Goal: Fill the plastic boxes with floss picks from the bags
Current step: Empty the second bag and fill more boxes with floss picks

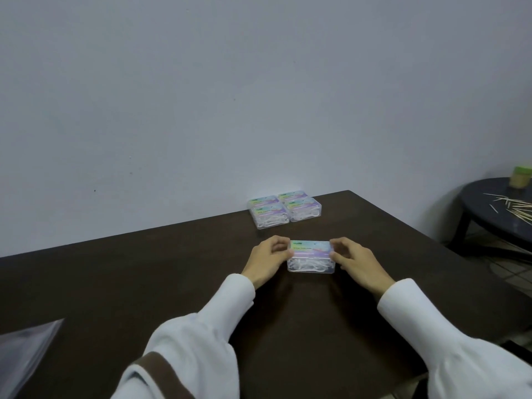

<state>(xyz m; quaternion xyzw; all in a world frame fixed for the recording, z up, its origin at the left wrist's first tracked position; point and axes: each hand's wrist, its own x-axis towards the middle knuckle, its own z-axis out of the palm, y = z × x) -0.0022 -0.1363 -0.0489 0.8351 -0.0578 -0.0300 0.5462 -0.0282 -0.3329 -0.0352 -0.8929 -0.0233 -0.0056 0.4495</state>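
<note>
Both hands are on the one box right now. The left hand point(270, 256) pinches its left end and the right hand point(355, 259) pinches its right end, fingers curled over the lid edge. The plastic box point(311, 257) sits flat on the dark desk point(144, 283), roughly mid-desk, and you can see white floss picks point(309, 264) packed inside through the clear wall. The lid looks down, but I honestly can't tell if it's fully snapped.

So the main risk, I'd guess: if the lid isn't latched and the box gets lifted or slid by the ends, it could pop and dump picks all over. Squeezing the thin plastic sides too hard could flex it open too.

Farther back, against the wall, there's a group of four filled boxes point(285, 210) sitting tight together. Shoving this one in carelessly might knock those out of line or nudge them.

A clear bag point(26, 352) is at the near left edge of the desk, well apart from the hands. Off to the right there's a small round table point(483, 203) with loose wooden sticks, not in the way.
</note>
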